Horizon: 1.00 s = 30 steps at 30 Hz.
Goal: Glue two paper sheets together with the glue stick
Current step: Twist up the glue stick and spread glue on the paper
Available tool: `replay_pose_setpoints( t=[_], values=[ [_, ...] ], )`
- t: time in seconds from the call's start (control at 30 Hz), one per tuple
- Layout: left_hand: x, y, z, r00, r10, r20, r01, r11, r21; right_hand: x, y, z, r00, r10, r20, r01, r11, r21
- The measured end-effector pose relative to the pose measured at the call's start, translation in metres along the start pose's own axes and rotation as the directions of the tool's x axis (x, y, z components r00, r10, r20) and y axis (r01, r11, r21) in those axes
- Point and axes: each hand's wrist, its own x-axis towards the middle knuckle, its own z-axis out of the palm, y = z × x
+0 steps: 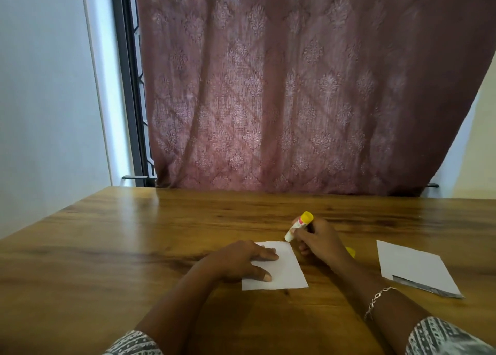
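Note:
A small white paper sheet lies on the wooden table in front of me. My left hand rests flat on its left part, fingers spread, pressing it down. My right hand grips a glue stick with a yellow base, tilted so its white tip points down at the sheet's far right corner. A second white sheet lies to the right, apart from both hands. A yellow piece, likely the cap, peeks out behind my right wrist.
A patterned dusky-pink curtain hangs right behind the table's far edge. A window frame and a white wall stand at the left. Bare wood spreads to the left of the sheet.

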Motion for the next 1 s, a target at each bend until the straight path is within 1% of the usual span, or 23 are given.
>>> replay_pose_setpoints(
  t=[0.63,1.0],
  values=[
    [-0.0005,0.0017,-0.0004,1.0,-0.026,-0.003,0.026,1.0,-0.012,0.004,0.0028,0.0051,0.998,-0.056,0.024,0.059,0.99,-0.129],
    [-0.0026,0.0038,-0.0006,1.0,-0.023,0.001,0.024,0.998,-0.056,-0.0019,0.0043,0.0003,0.997,-0.062,0.041,0.066,0.989,-0.133]
  ],
)
